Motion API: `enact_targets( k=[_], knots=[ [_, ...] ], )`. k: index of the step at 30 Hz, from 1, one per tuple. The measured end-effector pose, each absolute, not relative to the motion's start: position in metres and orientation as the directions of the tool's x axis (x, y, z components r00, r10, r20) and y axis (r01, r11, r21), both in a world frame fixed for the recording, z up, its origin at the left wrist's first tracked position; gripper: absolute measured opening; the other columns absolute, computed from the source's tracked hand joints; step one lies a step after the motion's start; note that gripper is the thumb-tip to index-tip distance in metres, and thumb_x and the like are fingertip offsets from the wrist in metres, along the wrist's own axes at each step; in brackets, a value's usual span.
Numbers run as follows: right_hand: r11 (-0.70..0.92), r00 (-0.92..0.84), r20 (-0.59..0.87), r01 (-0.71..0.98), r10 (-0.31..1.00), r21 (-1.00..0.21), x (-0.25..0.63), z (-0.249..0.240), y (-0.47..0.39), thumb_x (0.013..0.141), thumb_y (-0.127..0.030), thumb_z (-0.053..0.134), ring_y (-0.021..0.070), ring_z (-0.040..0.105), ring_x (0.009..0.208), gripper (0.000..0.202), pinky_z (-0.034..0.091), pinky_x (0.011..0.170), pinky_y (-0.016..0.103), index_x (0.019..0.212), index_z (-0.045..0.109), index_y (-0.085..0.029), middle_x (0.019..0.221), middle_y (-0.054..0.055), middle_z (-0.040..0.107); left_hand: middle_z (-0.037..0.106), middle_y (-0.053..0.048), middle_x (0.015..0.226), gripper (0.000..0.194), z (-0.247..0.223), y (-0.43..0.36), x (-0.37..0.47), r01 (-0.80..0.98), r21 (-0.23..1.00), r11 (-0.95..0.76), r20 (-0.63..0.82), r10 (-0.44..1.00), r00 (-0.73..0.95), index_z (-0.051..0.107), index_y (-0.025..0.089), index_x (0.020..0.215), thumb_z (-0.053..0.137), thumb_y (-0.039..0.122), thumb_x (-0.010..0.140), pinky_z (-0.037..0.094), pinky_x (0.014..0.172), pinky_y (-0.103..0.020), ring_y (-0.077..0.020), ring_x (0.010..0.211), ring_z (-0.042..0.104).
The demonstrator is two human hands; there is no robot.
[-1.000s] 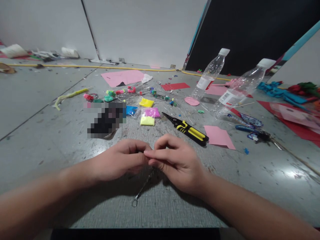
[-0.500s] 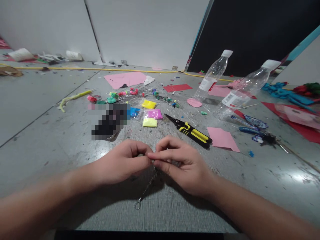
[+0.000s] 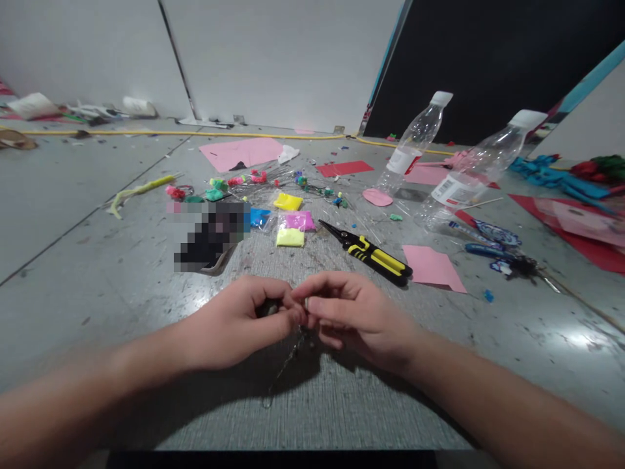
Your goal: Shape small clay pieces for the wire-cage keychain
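Fingers of the right hand (image 3: 364, 316) have shifted since half a second ago: the forefinger now arches above the thumb, and a lower finger shows beneath. Pliers, packets and bottles keep their places on the table (image 3: 73, 280).

From the head view, the left hand (image 3: 241, 319) is curled, its thumb and forefinger pinching a thin twisted wire (image 3: 286, 371) just above the table's near part. The wire hangs down from where the fingertips meet, ending in a faint, blurred loop near the table edge. The fingers hide its upper end, so I cannot tell whether the right fingertips clasp it or only touch it.

Beyond the right hand lie black and yellow pliers (image 3: 375, 255), nose pointing away to the left, with a pink card (image 3: 433, 267) just beside the handles. Ahead of the hands sit a yellow packet (image 3: 288, 202), a blue packet (image 3: 258, 218) and a purple and pale-yellow pair (image 3: 291, 236). A dark flat object (image 3: 212, 238), pixelated, lies just beyond the left hand. Two clear capped bottles stand to the right, the far bottle (image 3: 405, 156) and the near bottle (image 3: 454, 189), which partly covers pink paper behind it.
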State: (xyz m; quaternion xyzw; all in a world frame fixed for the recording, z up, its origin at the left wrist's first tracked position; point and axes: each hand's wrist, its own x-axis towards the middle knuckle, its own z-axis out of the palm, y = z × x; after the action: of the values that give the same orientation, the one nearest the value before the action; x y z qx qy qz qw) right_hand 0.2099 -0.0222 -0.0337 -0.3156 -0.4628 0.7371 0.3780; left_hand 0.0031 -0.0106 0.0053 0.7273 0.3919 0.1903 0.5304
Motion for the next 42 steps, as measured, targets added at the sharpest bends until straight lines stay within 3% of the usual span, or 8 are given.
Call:
enact_targets(
  k=[2,5,7,10,16,26,32,42],
  knots=[
    [-0.24,-0.475,-0.104,-0.236,0.874,-0.942,0.211,-0.032,-0.022,0.089,-0.038,0.078,0.0076,0.05,0.05,0.022,0.035,0.044,0.02,0.101,0.076,-0.019,0.073,-0.002,0.064,0.066,-0.001,0.075,0.024,0.004,-0.008,0.003,0.368,0.925,-0.095,-0.157,0.787,0.597,0.071,0.017,0.083,0.062,0.036,0.093,0.043,0.063,-0.029,-0.016,0.069,0.054],
    [0.171,-0.348,0.16,0.002,0.924,-0.985,0.213,-0.027,-0.023,0.093,-0.027,0.069,0.0108,0.055,0.061,0.009,0.041,0.051,0.023,0.09,0.073,-0.019,0.074,-0.001,0.064,0.066,0.0,0.076,0.021,0.006,-0.006,0.001,0.349,0.936,-0.038,-0.177,0.807,0.563,0.074,0.018,0.086,0.067,0.038,0.091,0.042,0.062,-0.029,-0.0162,0.069,0.054],
    [0.476,-0.32,0.411,0.16,0.854,-0.865,0.214,-0.025,-0.024,0.092,-0.017,0.066,0.0124,0.058,0.069,0.01,0.046,0.059,0.025,0.084,0.071,-0.019,0.077,0.0,0.065,0.064,0.001,0.075,0.02,0.008,-0.006,0.001,0.331,0.943,-0.009,-0.186,0.814,0.55,0.074,0.019,0.09,0.068,0.038,0.09,0.041,0.062,-0.029,-0.0157,0.069,0.053],
    [0.669,-0.354,0.582,0.208,0.732,-0.714,0.215,-0.025,-0.023,0.094,-0.01,0.064,0.0119,0.059,0.071,0.014,0.049,0.067,0.026,0.085,0.07,-0.018,0.078,0.0,0.065,0.059,0.003,0.075,0.017,0.01,-0.007,0.002,0.309,0.949,0.059,-0.218,0.831,0.512,0.072,0.019,0.094,0.066,0.033,0.086,0.039,0.061,-0.028,-0.0152,0.069,0.05],
    [0.708,-0.361,0.614,0.257,0.702,-0.658,0.217,-0.034,-0.018,0.099,-0.013,0.067,0.0128,0.063,0.075,0.011,0.052,0.068,0.026,0.097,0.077,-0.017,0.086,0.003,0.072,0.058,0.004,0.079,0.021,0.007,-0.006,0.003,0.269,0.95,0.157,-0.28,0.811,0.513,0.069,0.02,0.1,0.063,0.025,0.08,0.035,0.059,-0.027,-0.0136,0.069,0.045],
    [0.724,-0.345,0.639,0.268,0.688,-0.635,0.215,-0.035,-0.019,0.098,-0.013,0.067,0.0137,0.063,0.073,0.009,0.052,0.059,0.024,0.102,0.074,-0.017,0.087,0.003,0.069,0.065,0.002,0.077,0.018,0.001,-0.003,0.003,0.278,0.961,0.007,-0.167,0.816,0.553,0.075,0.02,0.085,0.071,0.037,0.09,0.04,0.066,-0.029,-0.0155,0.072,0.052],
    [0.796,-0.396,0.693,0.22,0.602,-0.564,0.217,-0.038,-0.016,0.102,-0.012,0.069,0.0174,0.071,0.089,0.014,0.06,0.08,0.032,0.11,0.076,-0.02,0.101,0.007,0.075,0.058,0.004,0.068,0.017,-0.005,0.0,-0.001,0.174,0.977,0.125,-0.2,0.822,0.534,0.076,0.019,0.085,0.073,0.034,0.092,0.032,0.058,-0.026,-0.0122,0.064,0.046],
    [0.797,-0.411,0.682,0.329,0.604,-0.507,0.218,-0.039,-0.012,0.104,-0.017,0.064,0.0173,0.067,0.078,0.011,0.058,0.072,0.03,0.099,0.075,-0.018,0.089,0.006,0.072,0.057,0.002,0.071,0.03,-0.006,-0.001,-0.002,0.23,0.945,0.231,-0.321,0.785,0.53,0.077,0.017,0.083,0.076,0.047,0.089,0.034,0.062,-0.028,-0.0146,0.067,0.047]
  ],
)
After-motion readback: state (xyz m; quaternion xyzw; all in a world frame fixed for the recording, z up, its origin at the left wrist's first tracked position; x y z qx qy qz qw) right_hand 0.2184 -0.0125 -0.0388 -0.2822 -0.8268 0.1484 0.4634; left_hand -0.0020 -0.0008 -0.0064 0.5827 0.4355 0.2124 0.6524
